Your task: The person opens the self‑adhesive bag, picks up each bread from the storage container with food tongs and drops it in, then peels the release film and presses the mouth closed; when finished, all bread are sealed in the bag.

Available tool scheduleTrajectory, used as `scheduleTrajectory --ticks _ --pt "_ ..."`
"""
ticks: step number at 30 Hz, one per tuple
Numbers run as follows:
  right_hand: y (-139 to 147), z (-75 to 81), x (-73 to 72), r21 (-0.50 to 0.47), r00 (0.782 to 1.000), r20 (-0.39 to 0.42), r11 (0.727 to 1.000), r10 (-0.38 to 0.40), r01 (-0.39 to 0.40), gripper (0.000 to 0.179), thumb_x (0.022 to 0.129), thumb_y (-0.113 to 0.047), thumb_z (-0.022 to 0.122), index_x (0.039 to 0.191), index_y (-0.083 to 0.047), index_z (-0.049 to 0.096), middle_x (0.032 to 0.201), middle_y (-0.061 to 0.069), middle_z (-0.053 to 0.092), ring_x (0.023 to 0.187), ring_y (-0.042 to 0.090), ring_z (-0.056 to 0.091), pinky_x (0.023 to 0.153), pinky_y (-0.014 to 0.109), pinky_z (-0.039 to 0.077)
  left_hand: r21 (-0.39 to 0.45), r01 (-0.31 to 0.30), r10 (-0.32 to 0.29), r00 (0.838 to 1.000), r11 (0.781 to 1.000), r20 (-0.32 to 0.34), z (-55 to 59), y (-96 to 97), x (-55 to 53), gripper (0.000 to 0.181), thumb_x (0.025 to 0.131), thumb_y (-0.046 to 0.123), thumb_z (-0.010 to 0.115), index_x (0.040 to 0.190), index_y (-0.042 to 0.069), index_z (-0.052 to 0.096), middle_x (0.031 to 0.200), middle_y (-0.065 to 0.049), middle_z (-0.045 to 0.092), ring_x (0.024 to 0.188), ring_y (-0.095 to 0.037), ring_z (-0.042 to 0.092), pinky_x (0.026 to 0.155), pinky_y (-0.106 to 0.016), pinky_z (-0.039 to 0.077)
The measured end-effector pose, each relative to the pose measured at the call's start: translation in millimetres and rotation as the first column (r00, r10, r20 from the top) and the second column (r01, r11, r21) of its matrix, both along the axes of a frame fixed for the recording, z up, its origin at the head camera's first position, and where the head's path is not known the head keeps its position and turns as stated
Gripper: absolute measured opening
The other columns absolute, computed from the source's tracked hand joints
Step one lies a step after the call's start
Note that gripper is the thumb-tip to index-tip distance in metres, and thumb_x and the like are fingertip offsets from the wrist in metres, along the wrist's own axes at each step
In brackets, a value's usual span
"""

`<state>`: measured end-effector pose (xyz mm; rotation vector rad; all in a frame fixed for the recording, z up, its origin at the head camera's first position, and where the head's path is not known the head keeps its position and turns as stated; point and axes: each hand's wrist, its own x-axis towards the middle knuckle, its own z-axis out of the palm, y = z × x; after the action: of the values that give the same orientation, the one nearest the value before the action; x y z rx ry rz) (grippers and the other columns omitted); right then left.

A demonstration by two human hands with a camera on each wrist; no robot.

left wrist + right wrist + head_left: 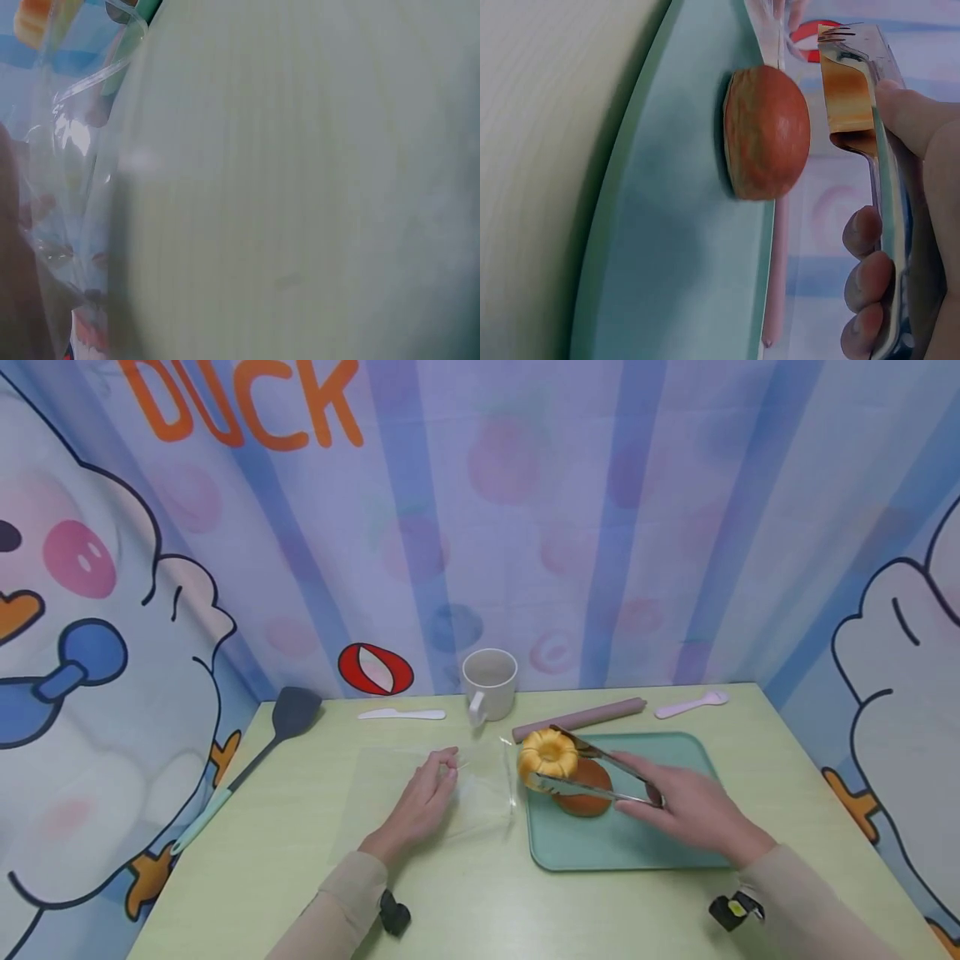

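My right hand [678, 802] grips metal tongs [600, 792]. Between their tips is a golden, ridged ring-shaped bun [542, 752], raised above the tray's left side. In the right wrist view the tongs [886, 169] squeeze the bun [847, 97] from both sides. Below it a round brown bun [769, 135] sits on the green tray [660, 847]. My left hand [423, 802] pinches a clear plastic bag [483, 793] by its upper layer, and the bag's open end faces the tray. The left wrist view shows the bag [75, 150] lifted off the table.
Behind the tray lie a mauve rolling pin [592, 717] and a pink spoon [692, 704]. A white mug [491, 685] and a white knife [401, 714] stand and lie along the back edge. A grey-headed spatula [292, 714] lies at the far left. A printed curtain rises behind the table.
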<state>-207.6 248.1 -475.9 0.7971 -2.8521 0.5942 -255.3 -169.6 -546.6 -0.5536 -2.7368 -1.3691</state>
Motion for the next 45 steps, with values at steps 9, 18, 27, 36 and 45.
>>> scheduleTrajectory --ticks 9,18,27,36,45 --pt "-33.5 0.6 -5.7 0.050 0.997 0.014 0.996 0.077 -0.078 0.068 0.100 -0.061 0.062 0.158 -0.031 0.047 0.063 -0.021 0.043 0.053 -0.003 0.036 0.050 0.023 0.032 0.008 0.006 -0.007 1.000 1.000 0.012 2.4 3.1 1.4 0.016 0.114 0.031 0.039 0.117 0.017 0.047 0.160 -0.015 0.049 0.153 -0.038 0.037 0.125 -0.068 0.010" --pt "-45.7 -0.5 -11.9 0.073 0.992 0.008 0.990 0.123 -0.123 0.066 0.101 -0.060 0.061 0.158 -0.029 0.048 0.077 -0.023 0.057 0.067 -0.004 0.052 0.061 0.028 0.045 0.012 0.014 -0.014 1.000 1.000 -0.024 5.9 4.0 2.6 0.014 0.114 0.028 0.040 0.117 0.017 0.048 0.158 -0.015 0.051 0.151 -0.037 0.041 0.124 -0.070 0.013" --pt "-52.1 3.1 -18.1 0.100 0.988 0.041 0.983 0.150 -0.154 0.061 0.101 -0.056 0.063 0.156 -0.030 0.051 0.081 -0.018 0.060 0.068 0.000 0.052 0.057 0.029 0.042 0.014 0.012 -0.011 0.999 1.000 -0.044 7.9 3.6 2.3 0.018 0.114 0.026 0.041 0.120 0.011 0.049 0.157 -0.016 0.052 0.148 -0.040 0.045 0.123 -0.066 0.025" --pt "-52.7 5.3 -20.7 0.137 0.986 0.053 0.977 0.160 -0.166 0.061 0.101 -0.056 0.063 0.154 -0.028 0.052 0.098 -0.009 0.073 0.077 0.003 0.062 0.060 0.031 0.048 0.018 0.008 -0.007 0.999 1.000 -0.047 6.7 3.4 2.4 0.017 0.114 0.027 0.040 0.119 0.013 0.049 0.156 -0.016 0.053 0.150 -0.039 0.043 0.123 -0.071 0.016" --pt "-63.8 8.6 -22.5 0.164 0.980 0.050 0.967 0.192 -0.198 0.061 0.101 -0.055 0.064 0.154 -0.028 0.053 0.103 0.000 0.077 0.081 0.012 0.070 0.064 0.037 0.054 -0.007 0.014 -0.015 0.998 1.000 -0.060 9.2 9.5 4.3 0.016 0.113 0.026 0.041 0.118 0.012 0.049 0.157 -0.015 0.052 0.150 -0.039 0.042 0.124 -0.069 0.015"
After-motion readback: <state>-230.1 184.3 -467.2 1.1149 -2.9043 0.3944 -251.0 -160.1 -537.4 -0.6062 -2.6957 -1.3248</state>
